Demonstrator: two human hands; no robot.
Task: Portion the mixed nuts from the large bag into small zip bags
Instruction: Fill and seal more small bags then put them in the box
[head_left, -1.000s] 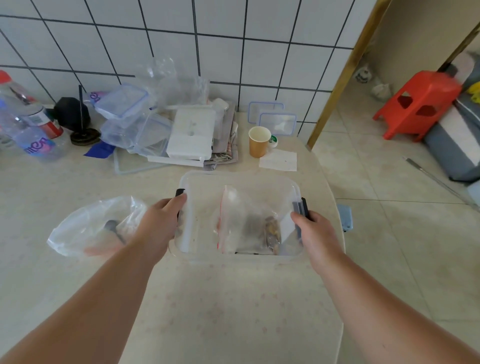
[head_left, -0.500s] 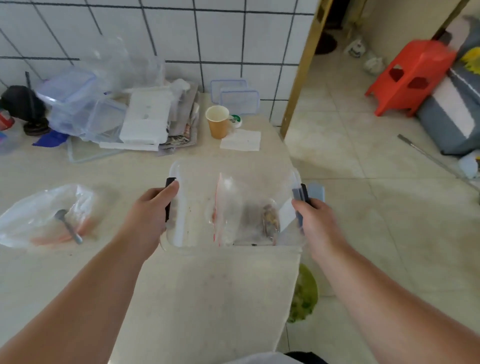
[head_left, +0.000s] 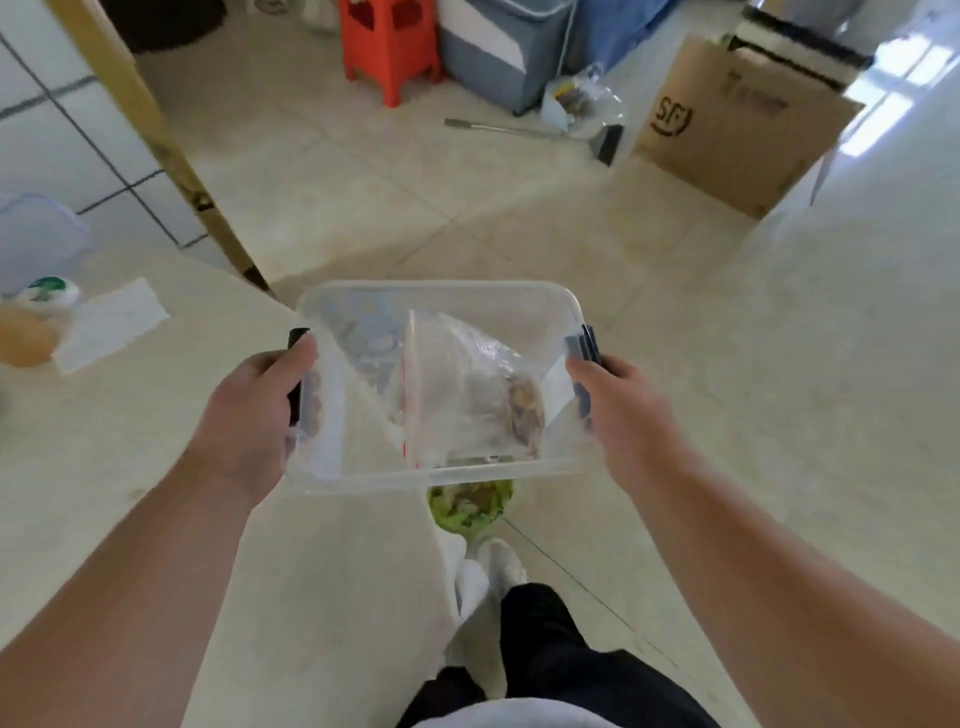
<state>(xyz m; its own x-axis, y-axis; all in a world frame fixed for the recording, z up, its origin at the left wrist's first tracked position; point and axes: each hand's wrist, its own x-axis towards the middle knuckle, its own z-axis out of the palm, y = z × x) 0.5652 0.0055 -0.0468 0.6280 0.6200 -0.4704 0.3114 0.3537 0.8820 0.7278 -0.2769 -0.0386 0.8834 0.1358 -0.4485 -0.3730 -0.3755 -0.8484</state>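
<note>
Both hands, left hand (head_left: 248, 415) and right hand (head_left: 626, 410), clasp the clear container (head_left: 441, 296) by its end handles; keep it level, lest the zip bag (head_left: 467, 395), seemingly nut-filled, slide.

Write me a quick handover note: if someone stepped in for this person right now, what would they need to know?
Left hand: grips the tub's left handle.
Right hand: grips its right handle.
Tub: held in the air, partly past the table edge, over the floor.
Zip bag: lies inside the tub, with some nuts in it.
Done: at least one bag has nuts in it.
Left: cannot tell; the large bag is out of view.
</note>
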